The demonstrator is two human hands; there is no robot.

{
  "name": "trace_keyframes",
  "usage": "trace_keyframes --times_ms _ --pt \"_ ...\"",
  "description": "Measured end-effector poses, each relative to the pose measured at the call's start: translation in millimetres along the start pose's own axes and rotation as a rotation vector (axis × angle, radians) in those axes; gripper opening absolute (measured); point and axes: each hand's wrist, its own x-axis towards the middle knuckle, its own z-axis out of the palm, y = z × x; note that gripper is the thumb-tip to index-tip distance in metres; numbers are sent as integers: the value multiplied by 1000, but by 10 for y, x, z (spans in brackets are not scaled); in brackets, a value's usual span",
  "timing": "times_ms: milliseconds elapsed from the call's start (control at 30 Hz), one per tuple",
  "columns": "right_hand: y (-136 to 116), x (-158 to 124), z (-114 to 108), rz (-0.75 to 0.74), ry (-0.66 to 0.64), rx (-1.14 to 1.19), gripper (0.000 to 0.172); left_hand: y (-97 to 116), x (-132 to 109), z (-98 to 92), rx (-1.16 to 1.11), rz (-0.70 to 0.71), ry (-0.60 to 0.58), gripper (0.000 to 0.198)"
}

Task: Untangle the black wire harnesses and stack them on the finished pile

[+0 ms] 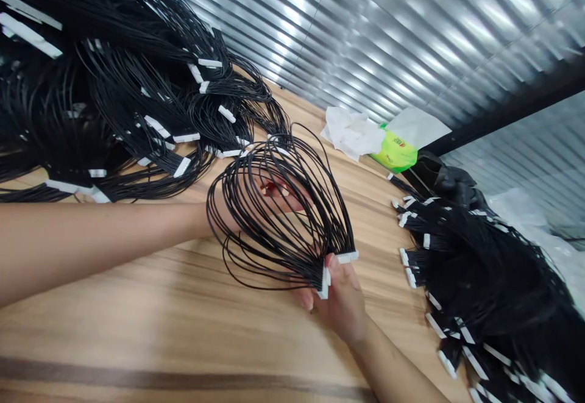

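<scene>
A looped wire harness (274,220) of thin black wires with white connectors hangs in front of me over the table. My right hand (340,299) pinches it at its lower right end, thumb against one white connector (323,284). A second white connector (348,256) sticks out just above that thumb. My left hand (292,199) is behind the loops, reaching in from the left. Wires cross in front of its fingers, so their grip is largely hidden. Something dark red shows at its fingertips, too small to make out.
A large heap of black wire harnesses (137,86) lies at the left on the wood-grain table (183,317). Another pile of harnesses (493,281) lies at the right. Near the back are a green packet (395,149) and white tissue (350,131), before a corrugated metal wall (365,31).
</scene>
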Motion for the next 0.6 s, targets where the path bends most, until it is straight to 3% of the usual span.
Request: trace_keyframes --times_ms 133,333,400,533,600 --pt "67 -47 -69 -86 57 -101 29 47 -11 5 -276 -22 -102 25" --pt "123 -90 -132 -105 -9 -282 46 122 -52 -15 -429 -13 -443 19" --pt "107 -86 -118 -100 -19 -293 47 128 -58 -4 -438 -4 -435 23" --pt "72 -67 -74 -99 -43 -245 37 133 -35 16 -384 -20 -258 31" --pt "64 -57 -57 -89 -65 -196 30 134 -14 13 -383 -20 -231 30"
